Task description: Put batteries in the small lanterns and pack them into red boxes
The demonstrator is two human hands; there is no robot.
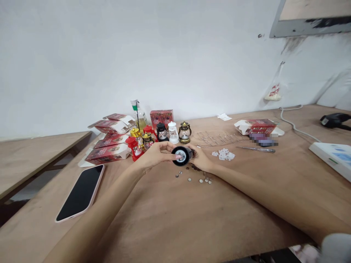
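Observation:
A small black lantern (177,164) is held above the table, its round underside turned toward me. My right hand (201,159) is closed around its body from the right. From the left, my left hand (157,156) grips it, the thumb pressed on the pale round middle of the base and the fingers at the rim. Whether a small part sits under that thumb I cannot tell. Just below lie several button cells (189,179). Beyond my hands stand a white lantern (173,133), a bronze lantern (185,132), a red lantern (134,148) and others.
Red printed boxes (108,153) lie at the left, near a phone (80,193). White plastic pieces (224,154), thin wire pieces (219,138) and a screwdriver (257,149) are to the right. Farther right are a white device (333,157) and a cable (292,126).

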